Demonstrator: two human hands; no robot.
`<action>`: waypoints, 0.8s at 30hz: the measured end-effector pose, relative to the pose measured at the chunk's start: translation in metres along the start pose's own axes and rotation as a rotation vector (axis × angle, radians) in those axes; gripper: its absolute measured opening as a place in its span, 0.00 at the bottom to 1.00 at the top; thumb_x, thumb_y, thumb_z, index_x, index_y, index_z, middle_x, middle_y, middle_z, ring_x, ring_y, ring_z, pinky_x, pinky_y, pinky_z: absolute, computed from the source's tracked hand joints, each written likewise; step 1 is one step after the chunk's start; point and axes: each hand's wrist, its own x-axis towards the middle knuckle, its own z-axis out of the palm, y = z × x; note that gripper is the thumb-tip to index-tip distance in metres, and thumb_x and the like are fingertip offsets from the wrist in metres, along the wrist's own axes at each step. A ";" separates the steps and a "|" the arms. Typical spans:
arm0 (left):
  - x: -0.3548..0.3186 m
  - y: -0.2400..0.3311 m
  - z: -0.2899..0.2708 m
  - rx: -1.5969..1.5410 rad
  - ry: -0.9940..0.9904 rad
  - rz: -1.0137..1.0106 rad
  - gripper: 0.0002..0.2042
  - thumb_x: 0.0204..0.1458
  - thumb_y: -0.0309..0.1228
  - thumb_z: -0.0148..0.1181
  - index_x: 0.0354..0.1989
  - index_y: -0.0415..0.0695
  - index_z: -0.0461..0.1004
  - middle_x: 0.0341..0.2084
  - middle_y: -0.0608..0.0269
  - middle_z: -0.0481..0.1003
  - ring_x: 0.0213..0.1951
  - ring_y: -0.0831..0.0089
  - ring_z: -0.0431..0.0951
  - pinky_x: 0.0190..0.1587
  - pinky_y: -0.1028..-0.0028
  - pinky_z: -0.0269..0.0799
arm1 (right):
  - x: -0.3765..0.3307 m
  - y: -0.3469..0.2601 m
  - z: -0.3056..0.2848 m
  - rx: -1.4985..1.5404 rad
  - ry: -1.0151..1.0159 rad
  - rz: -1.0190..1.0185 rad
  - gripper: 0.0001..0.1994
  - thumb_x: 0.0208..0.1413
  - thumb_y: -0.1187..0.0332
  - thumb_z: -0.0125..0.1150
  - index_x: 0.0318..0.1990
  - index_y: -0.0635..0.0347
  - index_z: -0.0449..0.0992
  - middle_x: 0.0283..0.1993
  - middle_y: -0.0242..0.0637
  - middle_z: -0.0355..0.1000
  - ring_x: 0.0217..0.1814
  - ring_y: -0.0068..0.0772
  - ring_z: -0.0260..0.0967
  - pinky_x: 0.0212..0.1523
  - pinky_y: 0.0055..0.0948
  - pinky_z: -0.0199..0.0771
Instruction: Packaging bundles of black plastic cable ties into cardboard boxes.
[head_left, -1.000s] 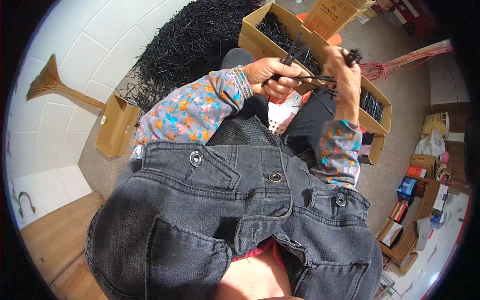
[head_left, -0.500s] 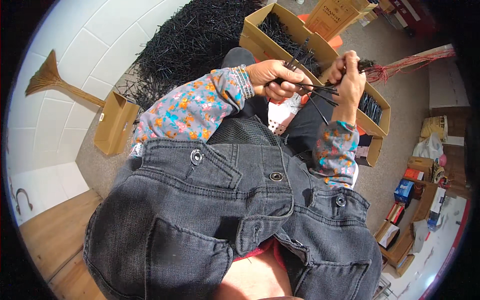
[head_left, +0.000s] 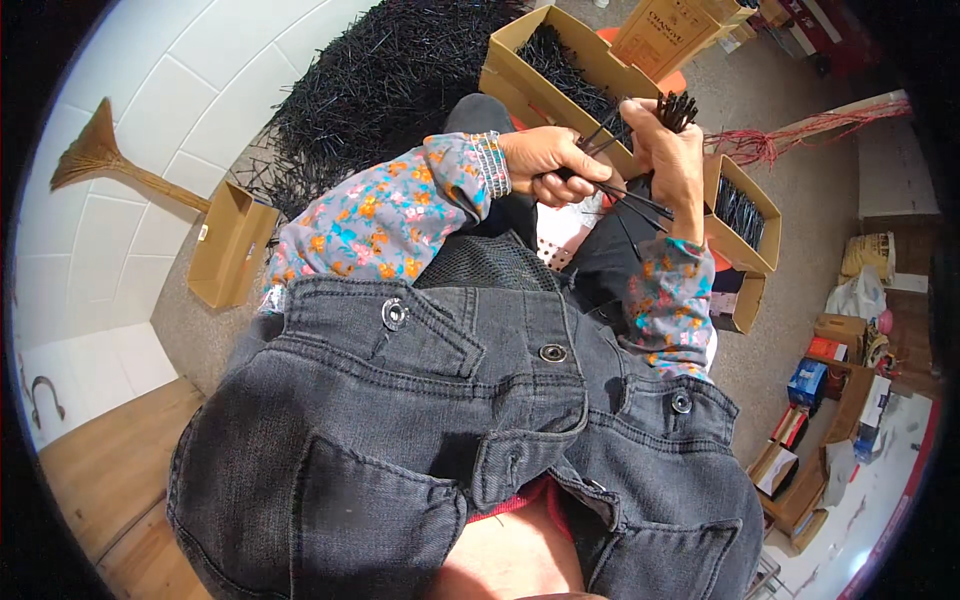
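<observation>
Thin black strips (head_left: 625, 203) stick out of both sides of my left hand (head_left: 560, 165), whose fingers are closed round them. Close to its right, my right hand (head_left: 668, 150) grips a tight bundle of black strips (head_left: 677, 110), with the cut ends showing above the fist. Beyond my hands stands a long open cardboard box (head_left: 515, 40) with many loose black strips inside. Past my left forearm a large heap of the same black strips (head_left: 370, 100) lies on the floor against the tiled wall.
A smaller cardboard box (head_left: 770, 205) of black strips stands right of my right hand. Red strings (head_left: 790, 138) hang from a pole at the right. At the left are an open carton (head_left: 222, 250) and a straw broom (head_left: 110, 160). Boxes and bags (head_left: 810, 380) line the right wall.
My right hand has shifted left toward my left hand and turned, so the ends of its bundle now show on top. My left hand has barely moved.
</observation>
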 end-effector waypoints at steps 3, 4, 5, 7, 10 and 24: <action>0.000 0.001 0.000 -0.002 -0.011 0.005 0.14 0.53 0.34 0.53 0.41 0.36 0.70 0.14 0.73 0.60 0.11 0.90 0.54 0.10 0.89 0.47 | 0.000 0.003 0.002 0.098 0.079 -0.021 0.07 0.47 0.68 0.61 0.30 0.62 0.73 0.14 0.22 0.59 0.11 0.13 0.52 0.12 0.16 0.49; 0.000 0.002 -0.001 -0.002 -0.018 0.005 0.14 0.53 0.34 0.53 0.41 0.36 0.70 0.14 0.73 0.61 0.11 0.90 0.54 0.10 0.89 0.47 | 0.001 0.004 0.002 0.097 0.077 -0.021 0.07 0.47 0.68 0.61 0.30 0.62 0.73 0.14 0.22 0.59 0.11 0.13 0.52 0.12 0.16 0.49; 0.000 0.002 -0.001 -0.002 -0.018 0.007 0.14 0.53 0.34 0.53 0.41 0.36 0.70 0.14 0.73 0.61 0.11 0.90 0.54 0.10 0.89 0.47 | 0.002 0.007 0.000 0.163 0.084 -0.024 0.07 0.47 0.69 0.61 0.30 0.63 0.73 0.14 0.22 0.59 0.11 0.13 0.52 0.12 0.16 0.49; 0.000 0.001 -0.002 0.004 -0.030 0.014 0.14 0.53 0.34 0.53 0.42 0.36 0.70 0.14 0.73 0.61 0.11 0.90 0.54 0.10 0.89 0.47 | 0.004 0.010 -0.004 0.298 0.099 -0.031 0.07 0.47 0.69 0.61 0.29 0.63 0.72 0.14 0.22 0.58 0.11 0.13 0.51 0.12 0.16 0.49; 0.000 0.001 -0.001 0.022 -0.023 0.013 0.14 0.53 0.34 0.53 0.42 0.36 0.70 0.14 0.73 0.61 0.11 0.90 0.54 0.10 0.89 0.47 | 0.004 0.011 -0.002 0.317 0.090 -0.058 0.07 0.47 0.69 0.61 0.29 0.63 0.72 0.14 0.22 0.57 0.11 0.14 0.51 0.11 0.16 0.49; 0.000 0.002 -0.003 -0.051 -0.157 0.013 0.16 0.53 0.35 0.53 0.43 0.34 0.69 0.13 0.73 0.59 0.11 0.90 0.54 0.10 0.89 0.47 | -0.004 0.017 -0.008 0.631 -0.167 -0.036 0.09 0.49 0.71 0.58 0.36 0.65 0.71 0.14 0.22 0.52 0.10 0.14 0.47 0.11 0.17 0.46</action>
